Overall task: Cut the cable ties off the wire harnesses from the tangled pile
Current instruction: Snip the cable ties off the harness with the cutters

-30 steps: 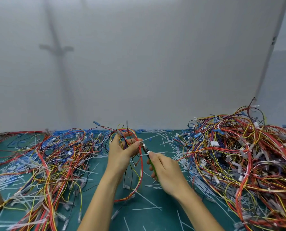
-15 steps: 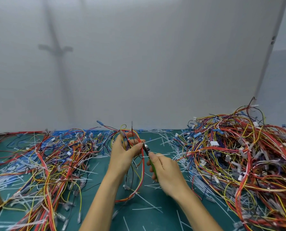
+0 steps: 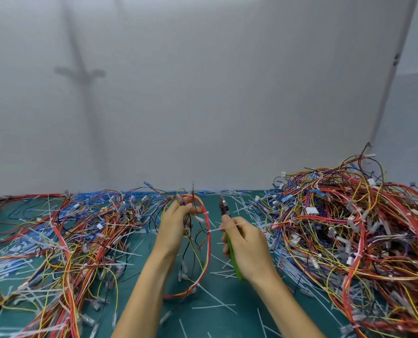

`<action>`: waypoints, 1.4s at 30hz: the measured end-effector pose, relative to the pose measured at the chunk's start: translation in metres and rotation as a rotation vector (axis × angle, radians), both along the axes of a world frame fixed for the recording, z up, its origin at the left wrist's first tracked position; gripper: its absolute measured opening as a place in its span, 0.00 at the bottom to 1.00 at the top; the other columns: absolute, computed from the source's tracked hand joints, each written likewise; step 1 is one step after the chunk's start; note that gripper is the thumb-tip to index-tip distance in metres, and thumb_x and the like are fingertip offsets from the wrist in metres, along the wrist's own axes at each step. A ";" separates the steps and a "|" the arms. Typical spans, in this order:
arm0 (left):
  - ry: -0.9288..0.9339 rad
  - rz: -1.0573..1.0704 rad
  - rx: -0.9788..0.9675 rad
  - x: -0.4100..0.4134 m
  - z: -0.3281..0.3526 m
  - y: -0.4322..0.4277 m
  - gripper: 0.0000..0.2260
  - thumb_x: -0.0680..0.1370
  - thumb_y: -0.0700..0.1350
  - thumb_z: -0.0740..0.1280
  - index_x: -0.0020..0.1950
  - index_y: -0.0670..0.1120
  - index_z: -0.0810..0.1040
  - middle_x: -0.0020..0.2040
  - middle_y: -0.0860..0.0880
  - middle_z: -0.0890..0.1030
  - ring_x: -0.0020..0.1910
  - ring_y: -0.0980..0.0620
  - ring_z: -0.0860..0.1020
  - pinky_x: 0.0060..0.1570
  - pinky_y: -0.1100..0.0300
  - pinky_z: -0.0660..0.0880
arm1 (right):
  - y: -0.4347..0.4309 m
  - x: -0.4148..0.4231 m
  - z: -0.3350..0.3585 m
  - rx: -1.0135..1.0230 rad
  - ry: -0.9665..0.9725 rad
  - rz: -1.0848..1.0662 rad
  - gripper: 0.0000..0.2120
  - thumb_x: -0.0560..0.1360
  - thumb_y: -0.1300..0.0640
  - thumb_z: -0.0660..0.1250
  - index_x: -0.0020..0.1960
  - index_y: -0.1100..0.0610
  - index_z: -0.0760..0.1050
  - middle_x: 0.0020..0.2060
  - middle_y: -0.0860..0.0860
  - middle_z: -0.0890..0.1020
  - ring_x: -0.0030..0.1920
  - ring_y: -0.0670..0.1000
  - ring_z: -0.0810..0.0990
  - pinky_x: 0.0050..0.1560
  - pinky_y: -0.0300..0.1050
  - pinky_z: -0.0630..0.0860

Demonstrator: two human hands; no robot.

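Hanging at centre, item one: wire harness, a red, yellow and black loop. The left hand grips its top in curled fingers, and its bottom drops toward the green mat. One white cable tie sits at the loop's 3 o'clock, tail toward the right hand. That hand is wrapped round one pair of green-handled cutters (blades apart from the loop, at its 1 o'clock).

Risk, as judged: blades nicking wire insulation if pushed under the tie unsighted.

Count: two hands, one cutter, one held harness, and two heaps, namely the tangled pile at 3 o'clock and a spread heap at 9 o'clock. Offcuts are beyond counting.
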State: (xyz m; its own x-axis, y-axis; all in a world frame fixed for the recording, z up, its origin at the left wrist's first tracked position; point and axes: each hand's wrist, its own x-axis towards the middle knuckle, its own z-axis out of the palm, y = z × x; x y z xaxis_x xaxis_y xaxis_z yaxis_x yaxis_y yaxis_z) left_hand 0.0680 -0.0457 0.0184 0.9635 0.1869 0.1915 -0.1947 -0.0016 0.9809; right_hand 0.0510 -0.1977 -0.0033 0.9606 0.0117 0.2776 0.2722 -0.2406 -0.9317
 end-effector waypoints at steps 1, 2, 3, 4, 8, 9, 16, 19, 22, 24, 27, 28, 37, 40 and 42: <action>0.028 -0.069 -0.030 -0.001 0.001 0.001 0.07 0.78 0.42 0.62 0.52 0.51 0.78 0.41 0.55 0.85 0.38 0.55 0.73 0.39 0.63 0.70 | 0.000 0.000 0.001 0.026 -0.010 -0.008 0.17 0.80 0.45 0.62 0.42 0.57 0.77 0.32 0.50 0.79 0.30 0.46 0.79 0.37 0.51 0.78; 0.051 -0.158 -0.060 -0.002 0.001 0.002 0.13 0.74 0.42 0.64 0.57 0.51 0.76 0.42 0.53 0.85 0.41 0.53 0.76 0.43 0.59 0.71 | -0.001 0.001 0.001 0.062 -0.013 -0.012 0.16 0.80 0.47 0.62 0.42 0.58 0.77 0.31 0.50 0.79 0.30 0.47 0.79 0.38 0.53 0.79; 0.076 -0.256 -0.109 -0.003 0.001 0.003 0.21 0.70 0.43 0.64 0.62 0.53 0.74 0.45 0.49 0.86 0.44 0.50 0.79 0.48 0.55 0.70 | -0.001 0.001 0.002 0.112 -0.012 -0.012 0.15 0.80 0.49 0.62 0.42 0.59 0.77 0.30 0.49 0.79 0.30 0.48 0.79 0.39 0.54 0.79; 0.091 -0.359 -0.154 -0.004 0.000 0.005 0.27 0.67 0.42 0.62 0.66 0.53 0.71 0.48 0.43 0.85 0.47 0.47 0.81 0.52 0.52 0.70 | -0.001 0.002 0.003 0.178 -0.008 -0.013 0.14 0.81 0.51 0.62 0.42 0.59 0.77 0.29 0.49 0.79 0.30 0.49 0.78 0.38 0.54 0.79; 0.085 -0.633 -0.204 -0.010 0.000 0.006 0.37 0.64 0.38 0.60 0.75 0.48 0.62 0.58 0.32 0.79 0.49 0.35 0.80 0.59 0.47 0.71 | -0.003 0.005 0.007 0.425 0.012 -0.043 0.13 0.82 0.55 0.61 0.43 0.61 0.76 0.27 0.50 0.80 0.28 0.48 0.78 0.33 0.45 0.80; 0.073 -0.655 -0.195 -0.012 0.001 0.005 0.38 0.64 0.39 0.61 0.75 0.47 0.61 0.60 0.31 0.77 0.51 0.34 0.79 0.58 0.48 0.72 | -0.004 0.005 0.007 0.464 0.019 -0.046 0.14 0.82 0.55 0.60 0.43 0.61 0.76 0.27 0.50 0.79 0.28 0.47 0.78 0.33 0.44 0.79; 0.059 -0.807 -0.339 -0.017 0.000 0.005 0.42 0.61 0.37 0.63 0.76 0.49 0.60 0.70 0.38 0.73 0.64 0.32 0.74 0.62 0.50 0.73 | -0.008 0.007 0.011 0.668 0.083 -0.071 0.15 0.83 0.54 0.59 0.43 0.61 0.76 0.26 0.51 0.78 0.27 0.46 0.77 0.30 0.39 0.77; 0.114 -0.888 -0.541 -0.016 0.000 0.003 0.39 0.61 0.35 0.61 0.73 0.48 0.63 0.73 0.34 0.66 0.67 0.30 0.71 0.69 0.44 0.66 | -0.011 0.008 0.011 0.713 0.087 -0.091 0.15 0.83 0.54 0.58 0.44 0.61 0.75 0.27 0.50 0.78 0.27 0.45 0.77 0.29 0.38 0.77; 0.145 -0.828 -0.551 -0.013 -0.002 0.000 0.36 0.65 0.28 0.56 0.72 0.47 0.64 0.70 0.34 0.72 0.65 0.32 0.74 0.62 0.48 0.76 | -0.011 0.009 0.010 0.721 0.087 -0.104 0.15 0.83 0.53 0.59 0.44 0.61 0.75 0.26 0.50 0.78 0.27 0.45 0.77 0.29 0.38 0.76; 0.141 -0.755 -0.502 -0.009 -0.005 -0.003 0.35 0.68 0.24 0.58 0.73 0.46 0.63 0.67 0.35 0.75 0.62 0.35 0.77 0.60 0.50 0.78 | -0.011 0.010 0.009 0.722 0.096 -0.119 0.15 0.82 0.53 0.59 0.44 0.61 0.75 0.26 0.50 0.78 0.27 0.45 0.77 0.29 0.38 0.76; 0.132 -0.662 -0.419 -0.007 -0.006 -0.006 0.24 0.75 0.28 0.60 0.71 0.40 0.65 0.64 0.35 0.78 0.61 0.39 0.79 0.61 0.51 0.76 | -0.010 0.011 0.006 0.697 0.106 -0.137 0.14 0.82 0.52 0.60 0.44 0.61 0.76 0.29 0.52 0.77 0.28 0.47 0.77 0.29 0.39 0.76; 0.128 -0.622 -0.381 -0.007 -0.005 -0.007 0.20 0.78 0.30 0.59 0.69 0.39 0.67 0.63 0.36 0.79 0.60 0.41 0.80 0.59 0.53 0.78 | -0.010 0.011 0.005 0.672 0.102 -0.141 0.14 0.81 0.51 0.61 0.44 0.60 0.75 0.29 0.51 0.77 0.28 0.48 0.78 0.31 0.41 0.77; 0.262 -0.129 -0.211 0.001 -0.003 -0.015 0.13 0.74 0.29 0.53 0.42 0.40 0.74 0.38 0.46 0.75 0.38 0.51 0.74 0.42 0.54 0.75 | -0.010 0.001 0.011 0.270 -0.172 -0.370 0.15 0.77 0.42 0.63 0.42 0.54 0.72 0.32 0.53 0.79 0.34 0.55 0.80 0.43 0.61 0.79; 0.288 -0.237 -0.346 -0.001 -0.004 -0.004 0.13 0.71 0.36 0.55 0.44 0.40 0.79 0.34 0.49 0.70 0.34 0.53 0.66 0.35 0.57 0.67 | -0.006 -0.006 0.016 0.217 -0.319 -0.398 0.15 0.76 0.38 0.60 0.45 0.51 0.72 0.34 0.55 0.78 0.37 0.58 0.78 0.40 0.60 0.77; 0.302 -0.358 -0.466 -0.002 -0.004 0.003 0.18 0.70 0.41 0.57 0.53 0.38 0.79 0.34 0.48 0.73 0.33 0.52 0.69 0.35 0.58 0.67 | -0.003 -0.009 0.016 0.172 -0.428 -0.404 0.16 0.78 0.40 0.61 0.47 0.53 0.73 0.35 0.52 0.78 0.36 0.54 0.77 0.38 0.53 0.75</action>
